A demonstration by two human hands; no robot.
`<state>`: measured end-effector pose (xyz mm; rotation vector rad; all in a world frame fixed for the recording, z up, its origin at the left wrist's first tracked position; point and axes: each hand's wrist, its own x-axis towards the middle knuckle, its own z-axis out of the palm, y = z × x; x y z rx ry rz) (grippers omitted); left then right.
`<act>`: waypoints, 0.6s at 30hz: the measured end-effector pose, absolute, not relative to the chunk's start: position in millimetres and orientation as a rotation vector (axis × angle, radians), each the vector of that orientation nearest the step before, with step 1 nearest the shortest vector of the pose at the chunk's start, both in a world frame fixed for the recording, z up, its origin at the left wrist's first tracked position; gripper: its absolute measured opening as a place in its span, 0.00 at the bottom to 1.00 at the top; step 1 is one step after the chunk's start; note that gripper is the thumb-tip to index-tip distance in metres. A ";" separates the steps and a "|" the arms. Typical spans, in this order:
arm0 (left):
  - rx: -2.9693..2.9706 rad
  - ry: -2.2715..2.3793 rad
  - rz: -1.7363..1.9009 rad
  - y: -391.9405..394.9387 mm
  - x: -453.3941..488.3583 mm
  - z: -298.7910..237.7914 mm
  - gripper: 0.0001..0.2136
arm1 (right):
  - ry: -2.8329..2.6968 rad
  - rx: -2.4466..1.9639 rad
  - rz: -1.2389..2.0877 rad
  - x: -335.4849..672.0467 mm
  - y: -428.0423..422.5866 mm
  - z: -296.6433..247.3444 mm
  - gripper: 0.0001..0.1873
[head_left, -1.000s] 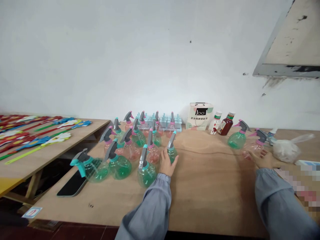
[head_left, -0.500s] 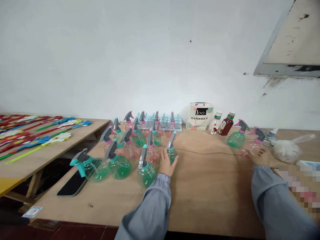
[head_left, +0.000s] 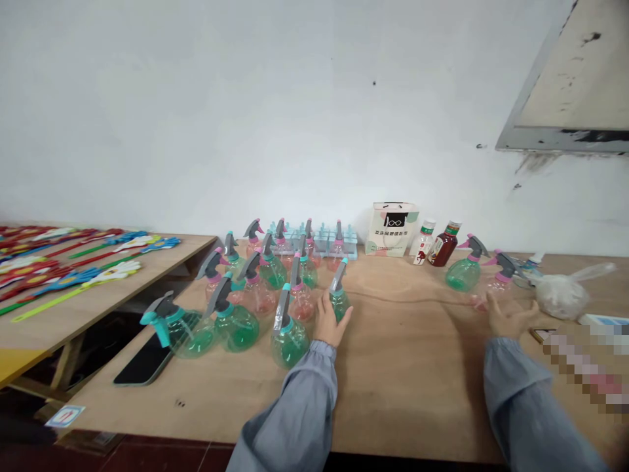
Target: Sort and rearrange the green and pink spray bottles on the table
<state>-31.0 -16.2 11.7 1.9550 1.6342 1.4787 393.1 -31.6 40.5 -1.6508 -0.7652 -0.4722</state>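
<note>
My left hand (head_left: 330, 322) is wrapped round the near side of a green spray bottle (head_left: 340, 300) with a grey and turquoise head, which stands upright on the wooden table (head_left: 407, 373). Just left of it is another green spray bottle (head_left: 289, 342), beside a pink one (head_left: 301, 304). My right hand (head_left: 511, 318) is open, thumb and fingers spread, directly in front of a pink spray bottle (head_left: 495, 286); I see no firm grip on it. Behind that pink bottle stands a green spray bottle (head_left: 462, 274) with a pink and grey head.
Several more spray bottles crowd the left, near a phone (head_left: 142, 362). Pale blue racks (head_left: 322, 242), a paper bag (head_left: 392, 229) and two drink bottles (head_left: 445, 244) line the wall. A knotted plastic bag (head_left: 561, 295) lies right. Colourful hand-shaped toys (head_left: 113, 272) cover another table.
My right hand has shifted slightly left and opened, its fingers now raised and spread. My left hand keeps its place on the green spray bottle.
</note>
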 end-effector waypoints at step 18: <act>1.885 1.143 1.485 -42.7 22.4 7.0 0.25 | -1.437 -1.165 0.433 137.6 -26.5 39.4 0.32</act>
